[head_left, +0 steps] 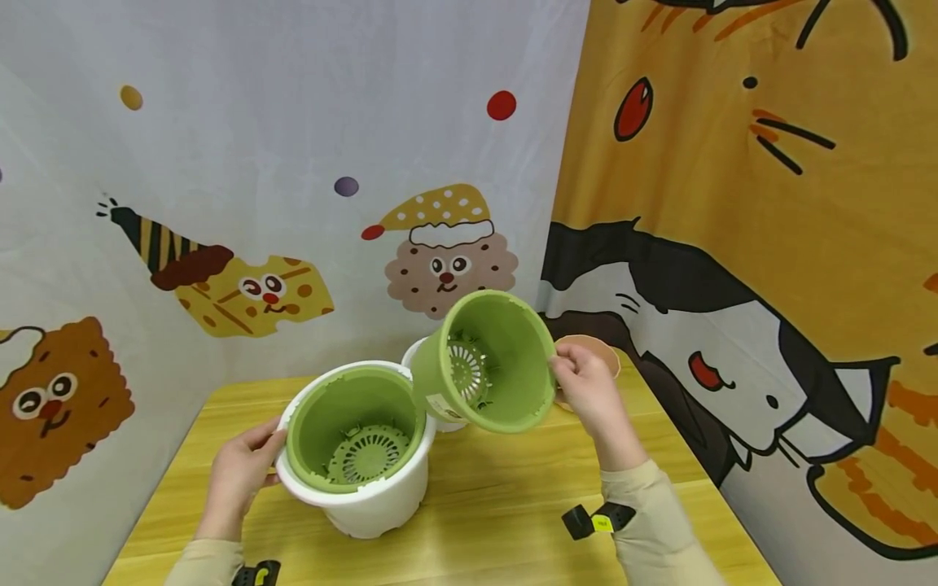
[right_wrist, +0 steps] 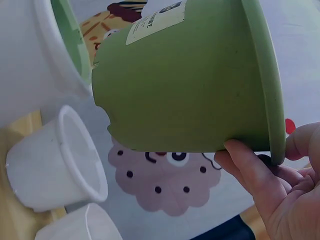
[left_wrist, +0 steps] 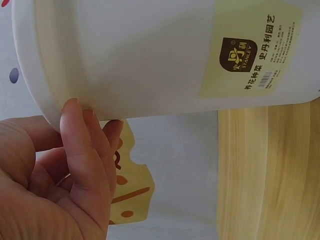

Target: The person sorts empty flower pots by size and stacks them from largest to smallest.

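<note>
A large white flower pot (head_left: 374, 509) stands at the table's left with a green flower pot (head_left: 330, 423) nested inside, its slotted bottom showing. My left hand (head_left: 242, 472) pinches the white pot's rim at its left side, thumb and fingers on either side of the edge. In the left wrist view a printed label (left_wrist: 255, 55) is on that pot's wall. Off the table, my right hand (head_left: 589, 391) grips the rim of a second green flower pot (head_left: 516, 358). That pot is tilted with its mouth towards me, its base close to the nested pots' right rim.
Behind the raised pot stands a smaller white pot (right_wrist: 40, 165), with another pale pot (right_wrist: 82, 225) beside it. An orange pot (head_left: 597, 348) is partly hidden behind my right hand. Printed cloth walls (head_left: 440, 49) border the wooden table (head_left: 506, 521) at the back and sides.
</note>
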Tool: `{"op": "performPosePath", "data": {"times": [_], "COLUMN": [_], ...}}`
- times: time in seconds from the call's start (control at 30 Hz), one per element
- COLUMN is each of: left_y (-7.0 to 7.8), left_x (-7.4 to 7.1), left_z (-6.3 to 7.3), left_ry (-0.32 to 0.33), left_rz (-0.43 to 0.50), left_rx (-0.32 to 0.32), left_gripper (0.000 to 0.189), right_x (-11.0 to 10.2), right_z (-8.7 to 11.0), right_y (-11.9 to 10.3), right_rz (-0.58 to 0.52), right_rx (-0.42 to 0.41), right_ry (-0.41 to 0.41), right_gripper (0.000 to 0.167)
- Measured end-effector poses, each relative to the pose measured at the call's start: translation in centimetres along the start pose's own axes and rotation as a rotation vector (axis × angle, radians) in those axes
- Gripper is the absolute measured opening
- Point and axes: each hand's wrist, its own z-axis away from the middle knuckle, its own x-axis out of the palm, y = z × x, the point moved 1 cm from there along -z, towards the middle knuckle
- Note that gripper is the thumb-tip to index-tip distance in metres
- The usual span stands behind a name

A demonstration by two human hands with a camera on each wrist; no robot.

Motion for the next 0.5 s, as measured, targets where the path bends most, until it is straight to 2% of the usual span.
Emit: {"op": "performPosePath", "data": {"times": [0.5], "left_y": [0.0], "left_x": [0.2], "left_z": [0.0], "left_ry": [0.027], "left_rz": [0.0], "left_rx": [0.0], "left_gripper": [0.048], "right_x": [2.9], "right_z": [-0.6], "right_y": [-1.0], "right_rz": [-0.116], "right_rx": [-0.02], "right_ry": [-0.05], "right_gripper": [0.026]}}
